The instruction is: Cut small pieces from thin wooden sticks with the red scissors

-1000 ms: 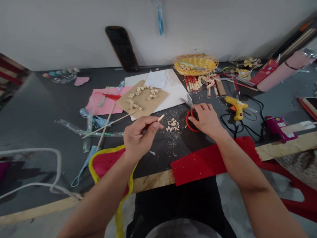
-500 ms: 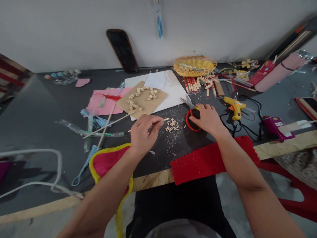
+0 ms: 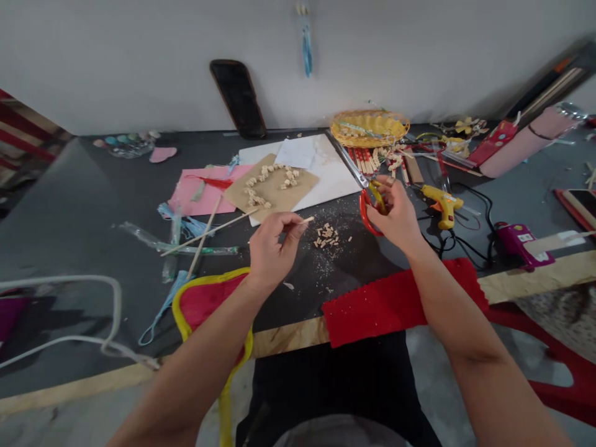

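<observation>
Between thumb and fingers, my left hand [image 3: 274, 248] pinches a thin wooden stick [image 3: 308, 220], whose pale tip pokes out to the right. Scissors [image 3: 364, 212] with red and yellow handles are in my right hand [image 3: 395, 211], raised off the table with the blades pointing up and left. Below and between the hands lies a small pile of short cut stick pieces [image 3: 327, 236] amid fine crumbs. Two long sticks [image 3: 207, 233] cross on the table left of my left hand. Small clusters of glued pieces [image 3: 257, 197] rest in a curve on a brown card [image 3: 298, 186].
A yellow wicker basket [image 3: 370, 127] stands at the back. To the right are a yellow glue gun [image 3: 444, 205] with its cable, a purple box [image 3: 524, 243] and a pink bottle [image 3: 526, 143]. A phone [image 3: 239, 99] leans on the wall. Red cloth [image 3: 386, 301] overhangs the front edge.
My right hand has lifted the scissors from the table and turned their blades upward. My left hand keeps its pinch on the stick, with less of the tip showing.
</observation>
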{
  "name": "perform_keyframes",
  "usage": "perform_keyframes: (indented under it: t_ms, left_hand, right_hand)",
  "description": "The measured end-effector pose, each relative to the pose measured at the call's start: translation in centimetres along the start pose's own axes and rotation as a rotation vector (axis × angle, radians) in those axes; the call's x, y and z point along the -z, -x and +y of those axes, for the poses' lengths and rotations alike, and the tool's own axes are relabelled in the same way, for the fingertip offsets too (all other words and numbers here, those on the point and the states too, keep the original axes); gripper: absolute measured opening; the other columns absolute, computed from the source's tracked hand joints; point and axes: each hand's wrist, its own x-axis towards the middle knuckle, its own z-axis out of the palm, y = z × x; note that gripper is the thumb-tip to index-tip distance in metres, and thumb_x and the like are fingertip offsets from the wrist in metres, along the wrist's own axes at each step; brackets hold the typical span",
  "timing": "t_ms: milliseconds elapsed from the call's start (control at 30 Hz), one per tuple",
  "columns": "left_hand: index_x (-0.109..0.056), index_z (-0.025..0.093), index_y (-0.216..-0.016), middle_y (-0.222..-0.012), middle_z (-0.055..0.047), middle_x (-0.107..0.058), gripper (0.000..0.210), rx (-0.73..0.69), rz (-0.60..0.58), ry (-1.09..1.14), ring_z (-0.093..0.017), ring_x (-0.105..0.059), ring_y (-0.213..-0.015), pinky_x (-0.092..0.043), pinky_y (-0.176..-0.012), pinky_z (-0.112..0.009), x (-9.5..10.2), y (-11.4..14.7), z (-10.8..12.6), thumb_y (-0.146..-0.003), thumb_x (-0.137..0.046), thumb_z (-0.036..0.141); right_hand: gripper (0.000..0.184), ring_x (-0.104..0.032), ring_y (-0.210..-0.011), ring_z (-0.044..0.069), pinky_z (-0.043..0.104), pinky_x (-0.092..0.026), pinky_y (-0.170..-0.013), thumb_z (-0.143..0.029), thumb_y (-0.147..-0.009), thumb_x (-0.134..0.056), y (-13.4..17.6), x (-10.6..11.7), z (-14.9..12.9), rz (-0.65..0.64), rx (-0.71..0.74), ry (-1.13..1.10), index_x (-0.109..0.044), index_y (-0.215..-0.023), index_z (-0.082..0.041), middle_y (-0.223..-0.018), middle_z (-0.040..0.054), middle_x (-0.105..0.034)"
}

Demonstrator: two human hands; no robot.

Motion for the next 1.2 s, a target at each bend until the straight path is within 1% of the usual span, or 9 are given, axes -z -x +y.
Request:
perform_keyframes:
  t_ms: [67, 133, 233, 300, 400, 500, 767, 900, 1200]
  left_hand:
    - [-0.063, 0.018, -0.087, -0.082, -0.001, -0.069, 0.006, 0.016, 0.015, 0.014, -0.012, -0.062, -0.073, -0.047, -0.068, -0.023, 0.0, 0.0, -0.1, -0.086, -0.063, 0.025]
    - [-0.063, 0.018, -0.088, -0.083, -0.001, -0.068, 0.007, 0.051, 0.018, 0.027, -0.012, -0.062, -0.073, -0.047, -0.068, -0.024, 0.0, 0.0, -0.3, -0.087, -0.062, 0.025]
    - [-0.061, 0.018, -0.088, -0.082, -0.001, -0.068, 0.006, 0.101, 0.019, 0.062, -0.012, -0.062, -0.072, -0.047, -0.067, -0.024, 0.0, 0.0, -0.6, -0.087, -0.061, 0.025]
    - [-0.061, 0.019, -0.088, -0.081, 0.0, -0.067, 0.005, 0.102, 0.031, 0.07, -0.012, -0.062, -0.071, -0.047, -0.067, -0.023, -0.1, -0.1, -0.8, -0.086, -0.061, 0.023]
    - [-0.061, 0.019, -0.088, -0.08, 0.0, -0.066, 0.004, 0.081, 0.039, 0.05, -0.012, -0.061, -0.071, -0.047, -0.066, -0.023, -0.1, -0.1, -1.0, -0.085, -0.06, 0.021]
    - [-0.061, 0.018, -0.088, -0.081, 0.0, -0.067, 0.004, 0.078, 0.026, 0.041, -0.012, -0.061, -0.071, -0.048, -0.066, -0.023, -0.1, 0.0, -1.0, -0.085, -0.06, 0.02]
    - [-0.062, 0.019, -0.088, -0.084, -0.001, -0.069, 0.003, 0.072, 0.008, 0.037, -0.013, -0.064, -0.076, -0.05, -0.069, -0.025, -0.2, 0.1, -1.0, -0.084, -0.061, 0.019]
    - [-0.062, 0.019, -0.085, -0.081, -0.001, -0.067, 0.001, 0.061, 0.022, 0.069, -0.013, -0.063, -0.074, -0.049, -0.068, -0.024, -0.2, 0.0, -1.0, -0.084, -0.062, 0.02]
    - [-0.062, 0.019, -0.085, -0.082, -0.001, -0.069, 0.002, 0.065, 0.01, 0.044, -0.013, -0.063, -0.074, -0.049, -0.068, -0.025, -0.1, 0.0, -0.7, -0.083, -0.063, 0.019]
  right_hand:
    - [0.068, -0.054, -0.073, 0.016, 0.037, -0.055, -0.066, -0.042, -0.079, -0.066, 0.5, -0.4, -0.6, -0.013, 0.113, -0.087, -0.039, -0.138, -0.022, -0.112, 0.0101, -0.052]
    - [0.077, -0.052, -0.074, 0.016, 0.038, -0.055, -0.066, -0.048, -0.074, -0.072, 1.2, -0.8, -1.4, -0.073, 0.23, -0.095, -0.04, -0.14, -0.024, -0.112, 0.0092, -0.048]
    - [0.08, -0.055, -0.087, 0.02, 0.04, -0.056, -0.078, -0.05, -0.074, -0.074, 2.1, -1.3, -2.3, -0.141, 0.405, -0.071, -0.04, -0.142, -0.027, -0.117, 0.0099, -0.046]
    - [0.079, -0.055, -0.099, 0.024, 0.041, -0.055, -0.084, -0.051, -0.075, -0.074, 2.5, -1.6, -2.5, -0.173, 0.469, -0.036, -0.041, -0.142, -0.029, -0.119, 0.01, -0.047]
    - [0.076, -0.053, -0.11, 0.027, 0.042, -0.054, -0.091, -0.054, -0.076, -0.072, 2.6, -2.0, -2.4, -0.208, 0.479, 0.003, -0.042, -0.142, -0.031, -0.118, 0.0095, -0.049]
    - [0.076, -0.053, -0.111, 0.027, 0.044, -0.052, -0.094, -0.058, -0.076, -0.07, 2.5, -2.1, -2.0, -0.231, 0.468, 0.011, -0.043, -0.141, -0.032, -0.119, 0.0094, -0.048]
    - [0.075, -0.056, -0.106, 0.025, 0.041, -0.056, -0.085, -0.055, -0.077, -0.071, 2.7, -2.2, -1.9, -0.297, 0.457, -0.047, -0.042, -0.142, -0.034, -0.122, 0.0088, -0.047]
    - [0.076, -0.055, -0.106, 0.025, 0.04, -0.055, -0.087, -0.051, -0.077, -0.072, 2.7, -2.0, -1.9, -0.316, 0.455, -0.121, -0.04, -0.144, -0.032, -0.123, 0.0092, -0.046]
    - [0.077, -0.055, -0.104, 0.024, 0.04, -0.055, -0.085, -0.058, -0.076, -0.071, 2.6, -2.1, -1.8, -0.33, 0.434, -0.093, -0.042, -0.143, -0.034, -0.123, 0.0086, -0.047]
